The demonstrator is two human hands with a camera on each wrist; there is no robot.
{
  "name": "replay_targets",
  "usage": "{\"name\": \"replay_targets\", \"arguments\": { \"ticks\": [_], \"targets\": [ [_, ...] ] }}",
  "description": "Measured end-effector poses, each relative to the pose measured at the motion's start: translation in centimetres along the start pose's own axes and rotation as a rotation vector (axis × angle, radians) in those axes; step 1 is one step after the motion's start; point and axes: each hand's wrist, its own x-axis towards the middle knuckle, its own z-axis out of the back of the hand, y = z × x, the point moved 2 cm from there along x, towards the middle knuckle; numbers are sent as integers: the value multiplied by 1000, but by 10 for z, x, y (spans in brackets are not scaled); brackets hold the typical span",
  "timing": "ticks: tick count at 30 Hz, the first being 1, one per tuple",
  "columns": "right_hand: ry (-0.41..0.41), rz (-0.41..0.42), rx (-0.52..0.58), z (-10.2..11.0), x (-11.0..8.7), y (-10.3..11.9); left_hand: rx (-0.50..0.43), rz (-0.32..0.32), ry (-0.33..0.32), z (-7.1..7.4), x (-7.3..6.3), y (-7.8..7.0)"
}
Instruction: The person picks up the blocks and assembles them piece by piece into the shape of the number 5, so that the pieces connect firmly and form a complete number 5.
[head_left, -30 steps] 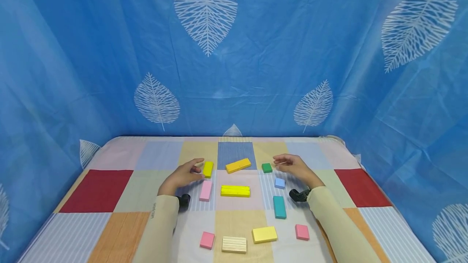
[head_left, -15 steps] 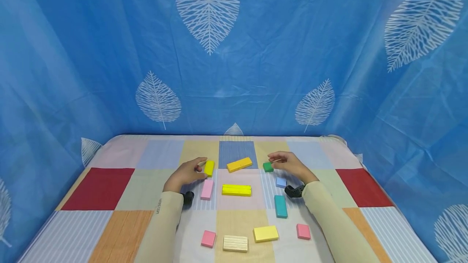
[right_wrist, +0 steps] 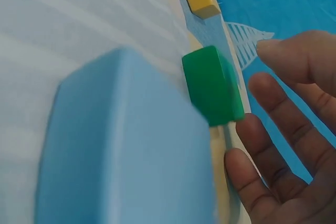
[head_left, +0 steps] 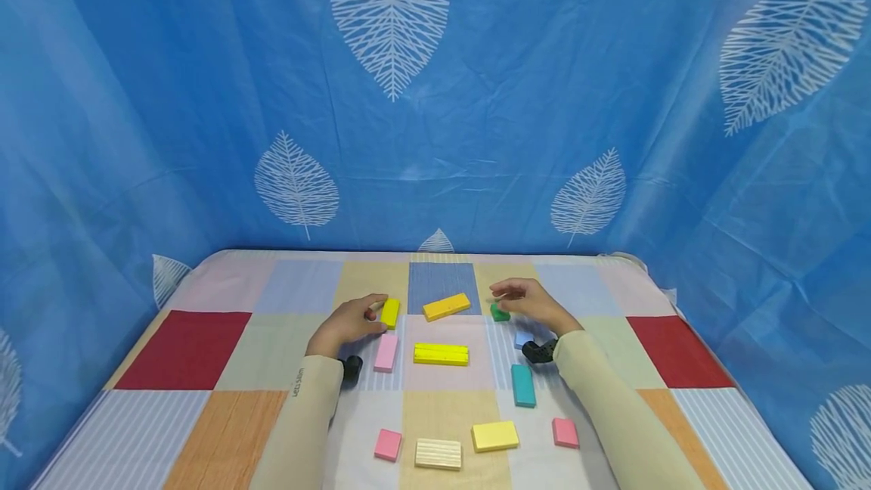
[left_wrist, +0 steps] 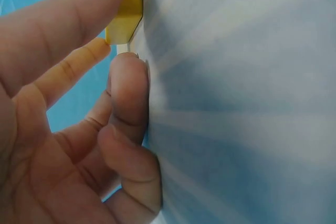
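Note:
My left hand (head_left: 343, 324) is at a small bright yellow block (head_left: 390, 313) left of centre, thumb and index finger pinching its two ends. In the left wrist view, the thumb overlaps that yellow block (left_wrist: 128, 3), and the other fingers curl near the cloth. Over the small green block (head_left: 500, 317) hovers my right hand (head_left: 534, 302), fingers loosely bent. In the right wrist view the fingers stand apart beside the green block (right_wrist: 210, 85). A light blue block (right_wrist: 131, 145) is close to that camera. Below the left hand lies a long pink block (head_left: 385, 354).
An orange-yellow block (head_left: 446, 307) and a bright yellow block (head_left: 441, 355) lie between the hands. Nearer are a teal block (head_left: 523, 386), a pale yellow block (head_left: 494, 436), a wood-coloured block (head_left: 438, 454) and two pink blocks. A blue curtain (head_left: 435, 172) surrounds the patchwork-covered table (head_left: 184, 350).
My right hand has moved left, from beside the green block to over it. The left hand has moved slightly right, its thumb and index finger coming onto the yellow block.

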Motion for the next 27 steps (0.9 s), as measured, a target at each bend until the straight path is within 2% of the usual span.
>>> {"name": "replay_targets", "arguments": {
  "ticks": [11,18,27],
  "targets": [
    [7,-4,-51,-7,15,10,5,-3,9,0,2,2],
    [35,-22,-31,-14,23,14,-9,11,20,2,2,3],
    [73,-1,4,-21,29,18,-17,-5,34,3,4,5]
  ]
}}
